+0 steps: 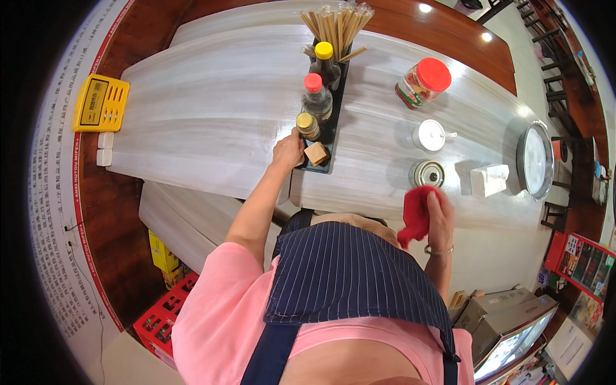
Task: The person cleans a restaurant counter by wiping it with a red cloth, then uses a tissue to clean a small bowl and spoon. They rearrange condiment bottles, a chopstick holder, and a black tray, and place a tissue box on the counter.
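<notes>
My left hand [288, 150] is against the near left end of a long black condiment tray [335, 126]; its fingertips are partly hidden, so its grip is unclear. Beside it on the tray are a small yellow-capped jar [308, 127] and a wooden block-like holder [316, 153]. Farther along stand a red-capped bottle [317, 103], a yellow-capped bottle of dark liquid [326, 70] and many wrapped chopsticks [337, 29]. My right hand [440, 219], slightly blurred, holds a bunched red cloth [416, 214] above the table's near edge, close to an open-topped tin [428, 173].
On the pale wood-grain table [216, 96] are a red-lidded plastic jar [424, 83], a white lidded pot with a spoon [429, 135], a tissue pack [489, 180] and a round metal tray [535, 160]. A yellow box [101, 103] stands by the left wall. Red crates [166, 313] sit below.
</notes>
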Action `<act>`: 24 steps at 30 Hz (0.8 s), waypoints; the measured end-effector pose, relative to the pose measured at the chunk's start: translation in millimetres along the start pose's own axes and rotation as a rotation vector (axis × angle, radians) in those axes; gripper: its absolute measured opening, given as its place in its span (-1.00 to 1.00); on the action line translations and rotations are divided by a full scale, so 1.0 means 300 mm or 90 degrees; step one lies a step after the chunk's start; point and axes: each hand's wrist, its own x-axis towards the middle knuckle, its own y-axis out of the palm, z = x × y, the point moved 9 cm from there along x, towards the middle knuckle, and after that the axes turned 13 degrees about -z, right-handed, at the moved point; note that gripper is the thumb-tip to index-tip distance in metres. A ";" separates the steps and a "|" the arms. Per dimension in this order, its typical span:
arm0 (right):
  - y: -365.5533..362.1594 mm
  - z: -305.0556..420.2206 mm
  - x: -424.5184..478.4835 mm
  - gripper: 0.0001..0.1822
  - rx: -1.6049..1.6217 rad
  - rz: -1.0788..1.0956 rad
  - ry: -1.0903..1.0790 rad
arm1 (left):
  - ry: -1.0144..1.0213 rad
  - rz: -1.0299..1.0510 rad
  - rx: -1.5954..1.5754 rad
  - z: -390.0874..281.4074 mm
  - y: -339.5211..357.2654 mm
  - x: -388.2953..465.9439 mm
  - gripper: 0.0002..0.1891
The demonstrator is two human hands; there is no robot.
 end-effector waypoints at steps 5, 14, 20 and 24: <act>0.123 0.346 0.046 -0.71 0.082 -0.057 -0.197 | 0.004 -0.029 0.021 0.059 -0.076 -0.007 -0.88; 0.553 0.005 -0.053 -0.33 -0.278 0.373 -0.322 | -0.180 -0.028 -0.126 0.350 -0.129 -0.147 -0.80; 0.718 -0.238 -0.052 -0.16 -0.535 0.253 -0.543 | -0.104 -0.041 0.094 0.417 -0.166 -0.266 -0.84; 0.819 -0.221 0.039 -0.30 -0.482 0.227 -0.661 | -0.360 -0.169 -0.293 0.623 -0.100 -0.380 -0.82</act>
